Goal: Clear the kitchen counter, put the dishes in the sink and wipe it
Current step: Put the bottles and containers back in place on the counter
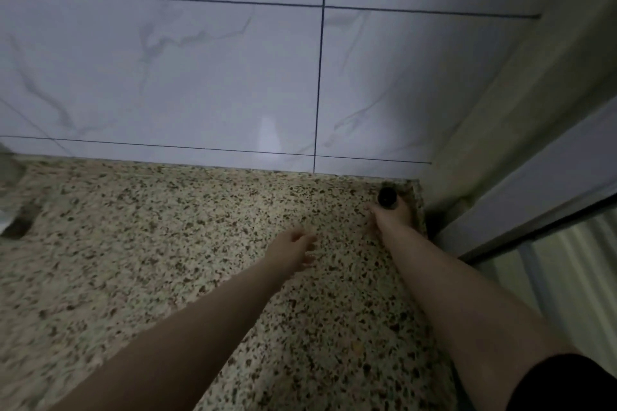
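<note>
Clearing step: right hand [390, 217] at worktop [167, 243] back right corner, fingers round small dark object [386, 197] (blurred, maybe lid); left hand [293, 247] relaxed, empty; next: lift it clear

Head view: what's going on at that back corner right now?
A person reaches over the speckled counter. The right hand is at a small black round object in the back right corner by the tiled wall; whether it grips it is unclear. The left hand hovers open nearby, holding nothing.
</note>
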